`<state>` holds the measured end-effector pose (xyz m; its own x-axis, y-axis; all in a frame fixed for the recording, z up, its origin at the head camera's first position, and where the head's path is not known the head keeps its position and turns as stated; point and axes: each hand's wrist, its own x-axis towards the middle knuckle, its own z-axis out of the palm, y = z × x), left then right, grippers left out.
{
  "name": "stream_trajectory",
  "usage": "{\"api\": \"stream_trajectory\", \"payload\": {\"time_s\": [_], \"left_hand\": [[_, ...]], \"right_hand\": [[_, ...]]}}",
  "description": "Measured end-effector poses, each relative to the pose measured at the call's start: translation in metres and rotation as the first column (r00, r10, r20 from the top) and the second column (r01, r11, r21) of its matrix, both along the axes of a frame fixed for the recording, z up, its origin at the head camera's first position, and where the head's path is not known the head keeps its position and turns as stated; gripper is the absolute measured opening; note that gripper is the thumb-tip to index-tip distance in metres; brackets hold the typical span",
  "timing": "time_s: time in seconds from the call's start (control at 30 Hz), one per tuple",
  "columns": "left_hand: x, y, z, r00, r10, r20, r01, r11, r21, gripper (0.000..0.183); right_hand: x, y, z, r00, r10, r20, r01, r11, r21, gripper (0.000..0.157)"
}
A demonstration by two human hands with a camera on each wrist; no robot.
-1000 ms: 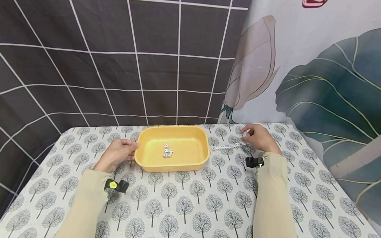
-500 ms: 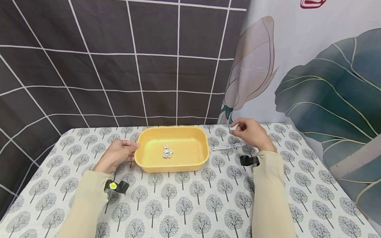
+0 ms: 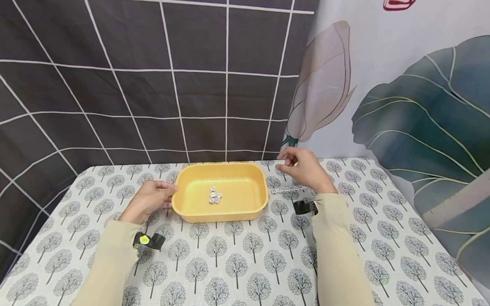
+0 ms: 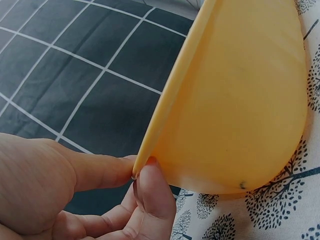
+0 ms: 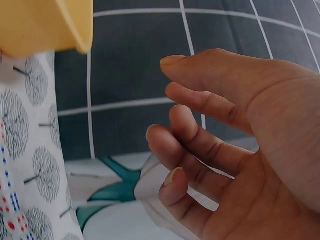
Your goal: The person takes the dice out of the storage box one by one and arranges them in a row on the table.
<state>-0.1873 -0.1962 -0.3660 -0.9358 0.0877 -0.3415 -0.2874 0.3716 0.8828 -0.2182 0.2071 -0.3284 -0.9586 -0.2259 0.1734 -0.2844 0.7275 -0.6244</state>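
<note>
My left hand (image 3: 149, 199) pinches the left end of the yellow plastic basin (image 3: 220, 217) between thumb and fingers. The left wrist view shows the thumb and a finger of that hand (image 4: 115, 195) meeting on the basin's rim (image 4: 165, 105). Inside the basin lies a small cluster of white dice (image 3: 215, 197), left of its middle. My right hand (image 3: 304, 169) is raised to the right of the basin with nothing in its loosely bent fingers. Below it a row of dice (image 3: 287, 189) lies on the cloth. Red and blue pips mark those dice (image 5: 15, 200) in the right wrist view.
The table wears a white cloth with a tree print (image 3: 237, 266). Close behind its far edge hangs a dark curtain with white grid lines (image 3: 202, 96). A flower-printed curtain (image 3: 414, 120) hangs along the right. Each wrist carries a black strap (image 3: 305, 207).
My right hand has moved left and slightly up, from the right end of the dice row toward the basin. The left hand keeps its hold on the rim.
</note>
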Motion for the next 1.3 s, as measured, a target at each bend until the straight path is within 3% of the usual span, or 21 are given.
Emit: {"api": "stream_trajectory", "payload": {"time_s": [0.27, 0.53, 0.73, 1.3], "left_hand": [[0.0, 0.0, 0.0, 1.0, -0.009, -0.001, 0.009, 1.0, -0.002, 0.039], [0.0, 0.0, -0.001, 1.0, 0.001, -0.008, -0.001, 1.0, 0.003, 0.037], [0.0, 0.0, -0.001, 1.0, -0.002, -0.01, 0.002, 1.0, 0.002, 0.036], [0.0, -0.001, -0.001, 1.0, -0.01, -0.012, 0.01, 1.0, -0.002, 0.035]], "right_hand": [[0.003, -0.025, 0.001, 1.0, 0.018, 0.002, -0.018, 1.0, -0.025, 0.019], [0.001, -0.054, -0.004, 0.998, 0.047, -0.033, -0.046, 0.999, 0.014, 0.023], [0.003, -0.07, -0.009, 0.997, 0.071, -0.014, -0.071, 0.997, 0.037, 0.024], [0.005, -0.117, -0.038, 0.992, 0.114, 0.06, -0.121, 0.981, 0.149, 0.028]]}}
